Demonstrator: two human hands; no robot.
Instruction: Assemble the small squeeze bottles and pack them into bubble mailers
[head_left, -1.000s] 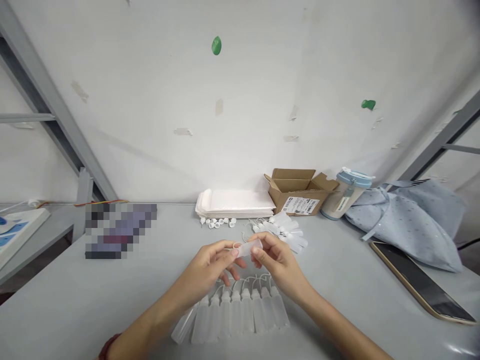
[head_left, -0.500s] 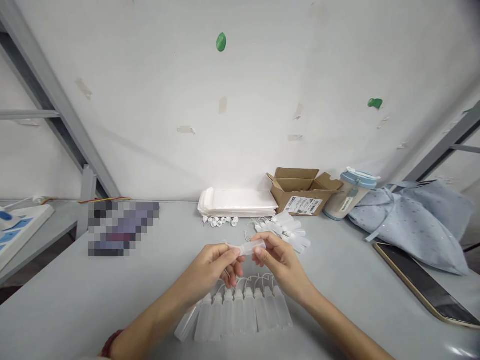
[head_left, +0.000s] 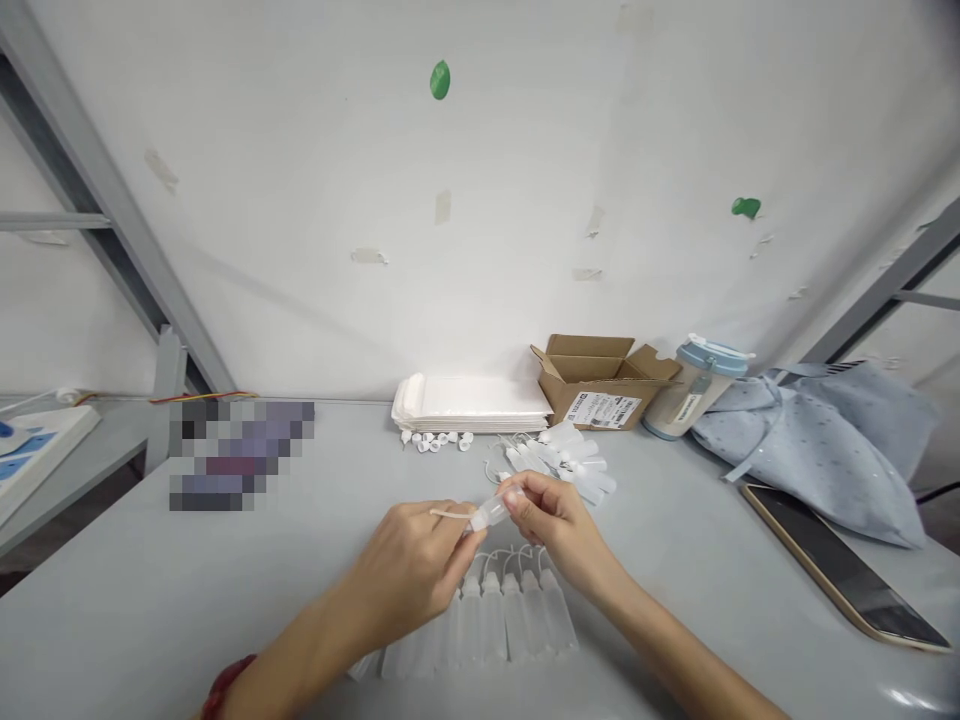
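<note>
Between my hands is a small translucent squeeze bottle (head_left: 495, 510), tilted, with a thin tube at its neck pointing left. My left hand (head_left: 420, 550) is closed on the neck and cap end; its curled fingers are partly hidden behind the hand. The fingers of my right hand (head_left: 551, 515) pinch the body near its base. Under my hands, a row of similar bottles (head_left: 491, 620) with curved thin tubes lies on the grey table (head_left: 300, 580); my left hand and forearm cover part of it. Beyond my right hand lies a loose pile of bottles (head_left: 585, 465).
Several small white caps (head_left: 435, 442) lie before a stack of white padded envelopes (head_left: 480, 405). An open cardboard box (head_left: 600, 395), a blue-lidded cup (head_left: 694, 390), a blue cloth bag (head_left: 817, 440) and a phone (head_left: 840, 565) stand or lie to the right. A power strip (head_left: 41, 450) is far left.
My left hand has turned over around the bottle's neck, its back now towards me. The bottle has tilted, its base end higher, and my right hand has shifted slightly along with it.
</note>
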